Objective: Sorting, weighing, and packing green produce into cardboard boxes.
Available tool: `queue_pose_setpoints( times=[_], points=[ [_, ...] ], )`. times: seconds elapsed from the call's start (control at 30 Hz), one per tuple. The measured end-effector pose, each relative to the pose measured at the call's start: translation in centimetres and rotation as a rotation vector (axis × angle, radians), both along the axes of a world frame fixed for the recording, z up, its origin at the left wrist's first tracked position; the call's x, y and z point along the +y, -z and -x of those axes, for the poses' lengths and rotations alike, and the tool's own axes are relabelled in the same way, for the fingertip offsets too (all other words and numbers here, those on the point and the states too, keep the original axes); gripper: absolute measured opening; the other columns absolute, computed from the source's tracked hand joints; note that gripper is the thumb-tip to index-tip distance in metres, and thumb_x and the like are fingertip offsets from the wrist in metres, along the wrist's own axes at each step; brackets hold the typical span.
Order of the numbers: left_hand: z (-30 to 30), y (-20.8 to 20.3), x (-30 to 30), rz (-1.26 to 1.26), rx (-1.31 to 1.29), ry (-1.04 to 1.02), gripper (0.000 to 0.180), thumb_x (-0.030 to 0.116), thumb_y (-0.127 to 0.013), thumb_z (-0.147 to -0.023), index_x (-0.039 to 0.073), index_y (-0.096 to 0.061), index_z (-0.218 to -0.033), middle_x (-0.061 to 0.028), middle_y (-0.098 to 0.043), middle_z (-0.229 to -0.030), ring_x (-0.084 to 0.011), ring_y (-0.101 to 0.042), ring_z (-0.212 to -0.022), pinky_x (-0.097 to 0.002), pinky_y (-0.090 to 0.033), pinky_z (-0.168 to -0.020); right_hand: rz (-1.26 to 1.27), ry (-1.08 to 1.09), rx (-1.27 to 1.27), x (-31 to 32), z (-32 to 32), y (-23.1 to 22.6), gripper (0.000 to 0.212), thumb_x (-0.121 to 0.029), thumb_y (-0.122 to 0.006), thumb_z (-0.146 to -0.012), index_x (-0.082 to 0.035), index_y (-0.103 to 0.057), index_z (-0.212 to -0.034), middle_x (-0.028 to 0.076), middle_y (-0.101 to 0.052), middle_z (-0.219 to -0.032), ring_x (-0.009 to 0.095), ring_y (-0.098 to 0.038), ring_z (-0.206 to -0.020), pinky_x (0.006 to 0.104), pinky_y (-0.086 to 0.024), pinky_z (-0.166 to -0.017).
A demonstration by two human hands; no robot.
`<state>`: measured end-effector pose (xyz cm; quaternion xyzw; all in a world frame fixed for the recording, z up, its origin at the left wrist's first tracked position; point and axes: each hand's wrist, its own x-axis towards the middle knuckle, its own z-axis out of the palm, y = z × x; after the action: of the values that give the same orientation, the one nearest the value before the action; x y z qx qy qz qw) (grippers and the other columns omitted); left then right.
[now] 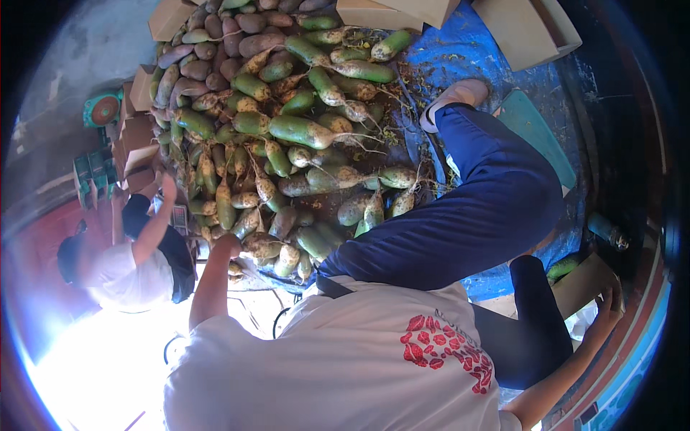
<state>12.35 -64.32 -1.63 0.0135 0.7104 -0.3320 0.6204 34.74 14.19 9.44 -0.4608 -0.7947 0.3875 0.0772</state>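
Note:
A big heap of green radishes (298, 131), many with soil-stained pale ends and thin roots, lies in front of me. My left hand (228, 246) reaches down to the heap's near edge, right beside a dirty radish (261, 246); its fingers are too unclear to tell whether they grip anything. Far to the right, my right hand (612, 302) has its fingers on the edge of an open cardboard box (586, 285). A green radish (564, 266) shows at that box, partly hidden by its wall.
A blue tarp (449, 54) spreads under the heap, beside my bent leg. More cardboard boxes (528, 32) stand at the back. A teal board (535, 133) lies by my foot. On the left, another person (118, 266) crouches near boxes and a green scale (103, 108).

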Motion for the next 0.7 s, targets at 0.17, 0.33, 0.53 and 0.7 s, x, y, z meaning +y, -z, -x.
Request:
queue_pose_setpoints(
  times=[0.17,0.33,0.53,0.7],
  points=[
    [-4.3,4.2,-3.7,0.158,0.184,-0.119,0.031,0.021,-0.056,-0.071,0.009,-0.06,-0.1,-0.0104,-0.058,-0.102,-0.0289,-0.056,-0.094,-0.0404,-0.045,-0.078,-0.051,-0.114,-0.022,-0.3,1.0,0.0,0.034,-0.02,-0.046,-0.084,0.0,-0.05,-0.112,0.011,-0.052,-0.106,0.02,-0.052,-0.092,0.0288,-0.046,-0.072],
    [1.8,2.0,5.8,-0.099,0.822,0.117,0.043,0.029,-0.061,-0.071,0.016,-0.051,-0.111,-0.006,-0.046,-0.117,-0.0228,-0.043,-0.11,-0.0381,-0.039,-0.086,-0.038,-0.021,0.021,-1.3,1.3,0.0,0.034,-0.02,-0.047,-0.084,0.001,-0.051,-0.11,0.011,-0.052,-0.106,0.019,-0.052,-0.091,0.028,-0.047,-0.068],
    [10.5,4.8,22.5,-0.783,0.866,0.387,0.059,0.022,-0.063,-0.067,0.012,-0.04,-0.12,-0.0084,-0.035,-0.126,-0.0248,-0.034,-0.115,-0.0413,-0.032,-0.091,-0.007,0.073,0.005,0.0,-0.5,1.2,0.037,-0.017,-0.045,-0.085,0.004,-0.044,-0.115,0.013,-0.048,-0.114,0.02,-0.05,-0.098,0.0294,-0.046,-0.076],
    [18.1,9.5,29.2,-0.783,0.752,0.591,0.067,0.02,-0.066,-0.062,0.02,-0.038,-0.122,-0.01,-0.031,-0.13,-0.0266,-0.026,-0.122,-0.0477,-0.023,-0.098,-0.008,0.156,-0.03,-0.9,0.1,0.9,0.035,-0.013,-0.044,-0.085,0.004,-0.045,-0.115,0.012,-0.05,-0.11,0.02,-0.052,-0.095,0.0297,-0.045,-0.077]
  ],
)
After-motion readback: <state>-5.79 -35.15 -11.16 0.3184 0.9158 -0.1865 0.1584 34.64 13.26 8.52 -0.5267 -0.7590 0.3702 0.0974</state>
